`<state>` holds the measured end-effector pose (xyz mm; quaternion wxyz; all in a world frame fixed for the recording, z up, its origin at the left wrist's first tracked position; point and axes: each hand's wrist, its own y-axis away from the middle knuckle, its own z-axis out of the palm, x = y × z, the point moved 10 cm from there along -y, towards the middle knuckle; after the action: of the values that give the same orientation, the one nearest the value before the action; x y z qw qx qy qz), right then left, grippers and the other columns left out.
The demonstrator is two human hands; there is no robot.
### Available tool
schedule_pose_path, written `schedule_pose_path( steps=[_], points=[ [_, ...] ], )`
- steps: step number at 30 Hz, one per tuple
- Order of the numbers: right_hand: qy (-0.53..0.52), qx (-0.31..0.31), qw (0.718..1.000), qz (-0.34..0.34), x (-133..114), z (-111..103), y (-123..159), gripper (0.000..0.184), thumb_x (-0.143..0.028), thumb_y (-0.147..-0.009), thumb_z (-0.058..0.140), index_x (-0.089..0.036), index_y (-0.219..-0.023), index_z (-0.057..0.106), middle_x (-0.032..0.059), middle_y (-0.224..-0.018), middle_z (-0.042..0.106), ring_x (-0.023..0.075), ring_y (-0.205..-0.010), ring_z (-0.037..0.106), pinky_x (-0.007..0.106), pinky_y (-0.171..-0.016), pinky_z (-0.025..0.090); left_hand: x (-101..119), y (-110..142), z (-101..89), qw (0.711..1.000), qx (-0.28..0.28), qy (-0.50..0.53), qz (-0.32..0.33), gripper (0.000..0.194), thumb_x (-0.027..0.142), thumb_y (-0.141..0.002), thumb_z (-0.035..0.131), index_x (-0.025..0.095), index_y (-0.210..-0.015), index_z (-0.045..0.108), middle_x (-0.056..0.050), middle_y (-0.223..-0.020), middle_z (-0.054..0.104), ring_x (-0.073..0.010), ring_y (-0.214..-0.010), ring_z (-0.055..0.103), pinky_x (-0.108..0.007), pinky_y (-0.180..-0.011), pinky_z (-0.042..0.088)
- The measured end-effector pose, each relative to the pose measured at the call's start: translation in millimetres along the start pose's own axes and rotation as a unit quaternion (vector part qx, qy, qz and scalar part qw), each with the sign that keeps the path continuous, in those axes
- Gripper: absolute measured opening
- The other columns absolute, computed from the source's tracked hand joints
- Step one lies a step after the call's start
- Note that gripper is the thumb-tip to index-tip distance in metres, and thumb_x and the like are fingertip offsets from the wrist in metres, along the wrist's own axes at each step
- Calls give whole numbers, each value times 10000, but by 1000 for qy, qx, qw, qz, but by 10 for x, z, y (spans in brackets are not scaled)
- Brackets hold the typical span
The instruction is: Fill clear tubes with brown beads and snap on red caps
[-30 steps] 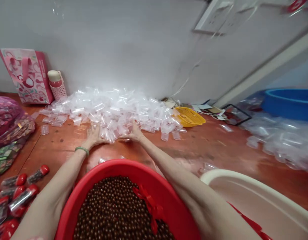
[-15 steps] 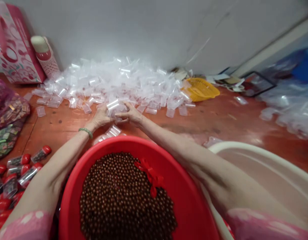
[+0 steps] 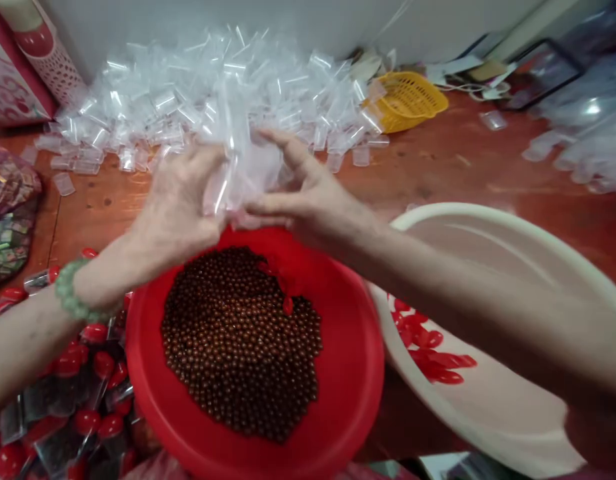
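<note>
Over on the left, foil packets point(image 3: 8, 220) lie heaped, and red-capped tubes point(image 3: 83, 400) crowd the near corner, close to the left hand point(image 3: 175, 197) with its green bead bracelet point(image 3: 73, 293). That hand is partly closed, its fingers curled against a bunched clump of clear plastic sleeves point(image 3: 238, 170), held up in front of a loose pile of sleeves point(image 3: 188, 87). The right hand point(image 3: 308, 190) is half open, its fingertips against the clump's right side; whether it grips, I cannot tell. Directly beneath both hands sits a red basin point(image 3: 353, 347) of brown beads point(image 3: 238, 340), apparently placed so they can work straight over it. Farther right, a yellow basket point(image 3: 408, 100) lies beyond the pile, and a cream basin point(image 3: 488, 220) holds red oval pieces point(image 3: 428, 340).
</note>
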<state>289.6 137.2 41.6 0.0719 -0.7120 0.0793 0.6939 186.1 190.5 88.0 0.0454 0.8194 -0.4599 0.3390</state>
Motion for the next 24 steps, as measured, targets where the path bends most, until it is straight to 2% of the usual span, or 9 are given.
schedule_pose_path(
  steps=[3, 6, 9, 12, 15, 17, 19, 21, 24],
  points=[
    [5, -13, 1000, 23, 208, 117, 485, 701, -344, -705, 774, -342, -1318, 434, 18, -1315, 572, 235, -1040, 642, 435, -791, 607, 250, 451, 174, 998, -45, -28, 46, 379, 268, -763, 678, 179, -1119, 585, -80, -1163, 630, -308, -1159, 561, -490, -1007, 414],
    [1, -30, 998, 53, 514, 227, 779, 623, -290, -732, 727, -298, -1288, 446, 48, -1314, 585, 236, -1135, 609, 440, -903, 569, 163, 761, 498, 991, -122, -29, 40, 388, 181, -775, 612, 220, -1159, 569, -83, -1192, 620, -271, -1114, 564, -452, -966, 450],
    [2, -58, 992, 108, 808, 328, 824, 618, -262, -740, 693, -253, -1301, 436, 81, -1313, 581, 242, -1143, 605, 431, -881, 580, -59, 898, 797, 980, -190, -57, 14, 440, 171, -781, 584, 213, -1217, 541, -109, -1214, 601, -285, -1119, 545, -469, -960, 451],
    [75, -92, 980, 157, 986, 376, 698, 662, -242, -768, 661, -225, -1375, 397, 111, -1306, 581, 257, -1112, 617, 433, -805, 601, -213, 912, 952, 963, -243, -114, -3, 429, 220, -825, 556, 151, -1246, 518, -165, -1294, 536, -323, -1172, 505, -496, -995, 421],
    [246, -93, 958, 118, 923, 313, 520, 705, -212, -749, 692, -190, -1396, 411, 135, -1321, 566, 279, -1169, 580, 481, -930, 539, -208, 898, 945, 952, -278, -127, -3, 412, 260, -876, 500, 139, -1270, 488, -166, -1300, 516, -294, -1129, 545, -453, -975, 442],
    [357, -100, 925, 82, 829, 291, 487, 747, -199, -743, 708, -155, -1419, 393, 166, -1358, 527, 305, -1219, 544, 502, -1010, 477, -160, 895, 872, 952, -281, -117, -1, 420, 262, -895, 473, 153, -1300, 459, -154, -1299, 517, -262, -1088, 582, -410, -942, 464],
    [452, -100, 885, 51, 714, 274, 538, 741, -172, -783, 664, -133, -1453, 350, 202, -1414, 460, 333, -1203, 555, 525, -1011, 465, -129, 897, 772, 957, -265, -118, -4, 452, 251, -900, 463, 149, -1339, 427, -164, -1315, 516, -260, -1088, 594, -396, -930, 469],
    [506, -79, 859, 9, 528, 265, 636, 624, -145, -843, 573, -119, -1436, 381, 223, -1434, 424, 341, -1145, 591, 533, -967, 490, -124, 919, 693, 961, -250, -118, -16, 462, 240, -900, 460, 131, -1347, 424, -173, -1280, 560, -271, -1077, 607, -404, -922, 470],
    [453, -72, 882, -106, 133, 410, 841, 388, -184, -900, 524, -130, -1284, 537, 171, -1267, 568, 277, -1083, 622, 452, -939, 524, -96, 975, 637, 969, -240, -51, -39, 414, 247, -891, 473, 122, -1286, 489, -152, -1158, 648, -262, -1012, 636, -394, -893, 480]
  ],
)
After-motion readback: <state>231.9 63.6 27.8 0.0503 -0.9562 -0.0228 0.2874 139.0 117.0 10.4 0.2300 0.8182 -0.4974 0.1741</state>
